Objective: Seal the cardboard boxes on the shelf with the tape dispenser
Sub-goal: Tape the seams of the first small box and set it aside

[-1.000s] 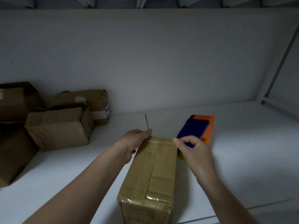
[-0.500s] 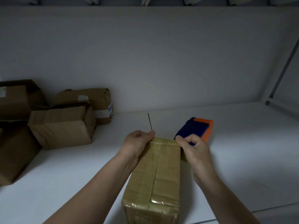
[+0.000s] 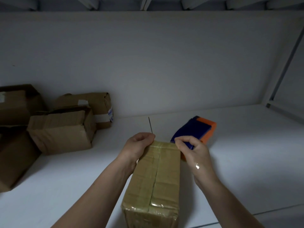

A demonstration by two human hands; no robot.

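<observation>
Right hand (image 3: 195,155) now curls tighter at box (image 3: 154,175) far-right corner, pinch unclear; left hand (image 3: 138,145) fingers grip far-left corner. Box looks light, stiff, tape-slick: hold by corners.

Dim white back wall (image 3: 148,63), white shelf (image 3: 246,153), metal upright (image 3: 281,76) at right.

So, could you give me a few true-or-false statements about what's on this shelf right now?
1. The right hand grips the tape dispenser. True.
2. The taped box lies open with its flaps up. False: its top is taped shut.
3. Other cardboard boxes sit further left on the shelf. True.
4. The left hand rests on those other boxes. False: it is at the taped box's far left corner.
</observation>
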